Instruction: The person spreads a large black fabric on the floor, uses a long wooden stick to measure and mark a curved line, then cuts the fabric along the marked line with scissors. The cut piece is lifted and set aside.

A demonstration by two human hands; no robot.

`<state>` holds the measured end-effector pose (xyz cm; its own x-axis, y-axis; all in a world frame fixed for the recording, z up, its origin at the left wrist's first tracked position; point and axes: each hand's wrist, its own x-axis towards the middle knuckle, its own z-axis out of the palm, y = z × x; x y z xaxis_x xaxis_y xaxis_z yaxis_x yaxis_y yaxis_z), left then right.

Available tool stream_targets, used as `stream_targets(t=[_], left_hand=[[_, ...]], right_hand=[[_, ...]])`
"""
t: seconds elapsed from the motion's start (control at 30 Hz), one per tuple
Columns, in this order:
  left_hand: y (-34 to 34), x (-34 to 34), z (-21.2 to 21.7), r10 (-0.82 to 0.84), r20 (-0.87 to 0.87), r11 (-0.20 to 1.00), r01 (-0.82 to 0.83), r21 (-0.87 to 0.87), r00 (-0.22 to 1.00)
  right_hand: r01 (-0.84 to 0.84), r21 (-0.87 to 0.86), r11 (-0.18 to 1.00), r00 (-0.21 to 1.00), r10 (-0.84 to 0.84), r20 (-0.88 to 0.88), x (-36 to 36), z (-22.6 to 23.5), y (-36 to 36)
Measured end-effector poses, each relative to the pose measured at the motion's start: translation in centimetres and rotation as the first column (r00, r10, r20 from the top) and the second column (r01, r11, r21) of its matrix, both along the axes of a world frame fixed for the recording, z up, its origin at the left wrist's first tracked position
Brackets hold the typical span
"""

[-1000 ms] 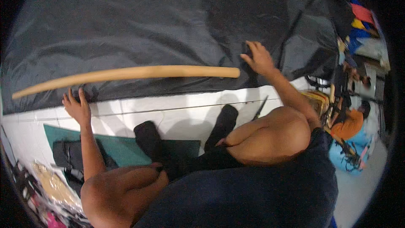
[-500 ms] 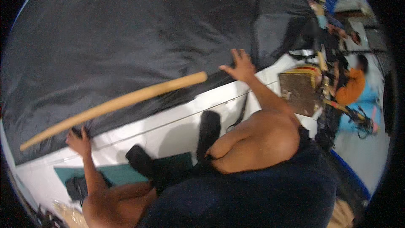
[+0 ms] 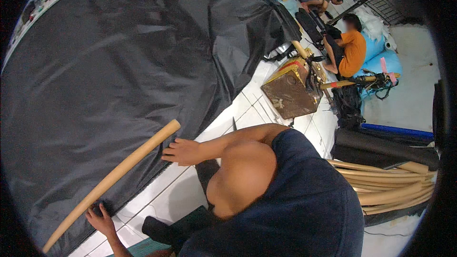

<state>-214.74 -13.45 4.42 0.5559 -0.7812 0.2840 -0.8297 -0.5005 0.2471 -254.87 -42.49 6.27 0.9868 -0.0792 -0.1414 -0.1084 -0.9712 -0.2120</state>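
A long tan cardboard tube [image 3: 116, 175] lies at a slant on a large black sheet [image 3: 109, 62], running from the lower left toward the middle. My left hand [image 3: 101, 221] is at the sheet's near edge, just right of the tube's lower part. Its thumb and fingers are apart; a dark patch between them could be a fold or shadow. Close to the tube's upper end, my right hand [image 3: 183, 152] lies over the sheet's edge with its fingers spread. Neither hand holds the tube.
White floor tiles [image 3: 173, 188] border the sheet. A worn brown box [image 3: 291, 96] stands at the right. Behind it, a person in an orange top [image 3: 353, 54] sits near light-blue rolls [image 3: 383, 66]; another person crouches farther back. Several tan tubes [image 3: 390, 185] are stacked behind me at right.
My view has swung to the right, bringing the stacked tubes into sight. My right hand, previously lifted beyond the tube's end, is now lower and beside it. My left hand stays by the tube.
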Motion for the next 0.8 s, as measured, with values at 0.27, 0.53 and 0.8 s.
stream_targets(t=[0.27, 0.53, 0.8], left_hand=[[-7.0, -1.3, 16.5, -0.329, -0.799, 0.917, -0.03, -0.397, 0.503], [-8.0, -7.0, 32.1, -0.89, -0.455, 0.407, 0.475, -0.78, 0.015], [-4.4, -7.8, 34.2, -0.861, -0.508, 0.456, 0.459, -0.763, 0.013]], right_hand=[[0.019, 0.012, 1.0, 0.996, -0.02, 0.089, -0.9, -0.1, -0.6], [-0.02, 0.126, 0.992, 0.997, 0.01, 0.078, -1.0, 1.6, -3.0], [0.095, 0.172, 0.981, 0.995, -0.087, -0.053, -1.3, 4.1, -2.6]])
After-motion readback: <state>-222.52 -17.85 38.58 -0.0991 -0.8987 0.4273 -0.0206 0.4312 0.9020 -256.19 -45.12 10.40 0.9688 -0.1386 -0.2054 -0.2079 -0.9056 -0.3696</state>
